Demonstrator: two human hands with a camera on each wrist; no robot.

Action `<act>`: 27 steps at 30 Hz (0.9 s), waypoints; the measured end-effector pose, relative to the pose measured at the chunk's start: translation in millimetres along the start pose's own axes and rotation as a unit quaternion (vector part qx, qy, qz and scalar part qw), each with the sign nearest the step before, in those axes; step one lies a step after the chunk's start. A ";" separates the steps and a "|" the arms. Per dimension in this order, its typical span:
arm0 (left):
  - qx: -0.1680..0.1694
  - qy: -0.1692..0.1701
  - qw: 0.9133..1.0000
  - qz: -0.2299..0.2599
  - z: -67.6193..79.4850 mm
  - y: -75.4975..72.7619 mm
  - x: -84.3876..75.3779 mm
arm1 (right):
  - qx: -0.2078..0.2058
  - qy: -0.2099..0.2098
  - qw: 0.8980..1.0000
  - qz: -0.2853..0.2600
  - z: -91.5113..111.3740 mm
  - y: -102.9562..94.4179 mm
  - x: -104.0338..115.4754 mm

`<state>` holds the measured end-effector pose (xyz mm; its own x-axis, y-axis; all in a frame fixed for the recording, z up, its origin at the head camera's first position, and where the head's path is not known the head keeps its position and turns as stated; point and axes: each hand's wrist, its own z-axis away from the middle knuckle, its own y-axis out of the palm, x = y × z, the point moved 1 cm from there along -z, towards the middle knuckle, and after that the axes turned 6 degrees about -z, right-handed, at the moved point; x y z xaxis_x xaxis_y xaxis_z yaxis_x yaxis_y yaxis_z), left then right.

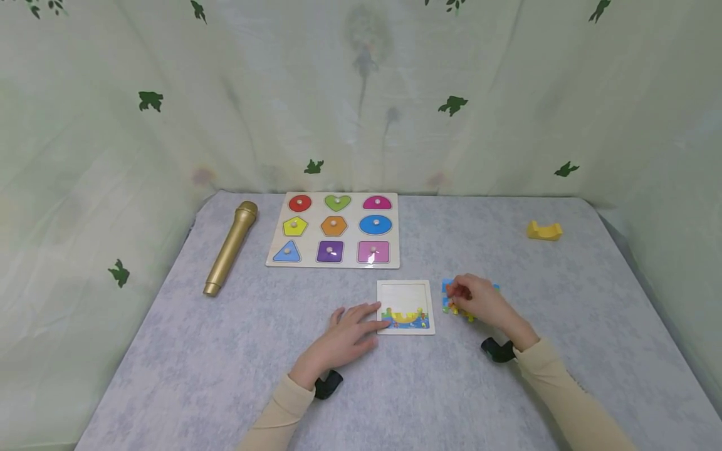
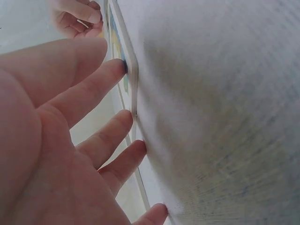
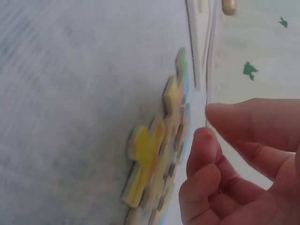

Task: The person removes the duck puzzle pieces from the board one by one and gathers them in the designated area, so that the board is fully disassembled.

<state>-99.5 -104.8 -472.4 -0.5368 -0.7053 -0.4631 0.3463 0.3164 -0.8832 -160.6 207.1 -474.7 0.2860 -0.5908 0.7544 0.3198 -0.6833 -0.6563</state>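
Observation:
A small square puzzle tray (image 1: pixel 403 293) with a pale frame lies in front of me, its lower part filled with blue, green and yellow pieces. My left hand (image 1: pixel 346 335) rests at its left edge, fingers spread; in the left wrist view one fingertip presses on the frame's edge while others touch the cloth. Just right of the tray, my right hand (image 1: pixel 479 300) hovers over a cluster of loose jigsaw pieces (image 1: pixel 445 300), partly hiding them. In the right wrist view its thumb and curled fingers stand slightly apart beside a yellow jigsaw piece (image 3: pixel 145 159), nothing visible between them.
Behind the tray lies a shape puzzle board (image 1: pixel 350 262) with knobbed coloured shapes. A gold microphone (image 1: pixel 230 250) is at the far left. Toward the back right stands a yellow curved block (image 1: pixel 544 232). A printed curtain (image 1: pixel 316 100) closes off the table's back.

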 end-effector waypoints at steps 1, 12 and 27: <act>-0.002 0.000 1.000 -0.002 0.1 0.0 -0.4 | 0.000 -0.007 1.000 -0.005 0.3 0.9 1.9; 0.012 0.042 0.998 -0.045 -16.2 6.5 -19.6 | 0.068 -0.065 0.994 -0.060 0.2 25.6 23.9; 0.023 0.041 0.997 -0.063 -21.5 14.9 -31.2 | 0.067 -0.055 0.996 -0.036 -5.9 40.7 32.8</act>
<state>-94.2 -64.4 -472.7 -0.6381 -0.6830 -0.3555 0.3065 0.1982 -0.9310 -143.5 157.4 -476.6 0.3529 -0.4866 0.7992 0.4585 -0.6546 -0.6011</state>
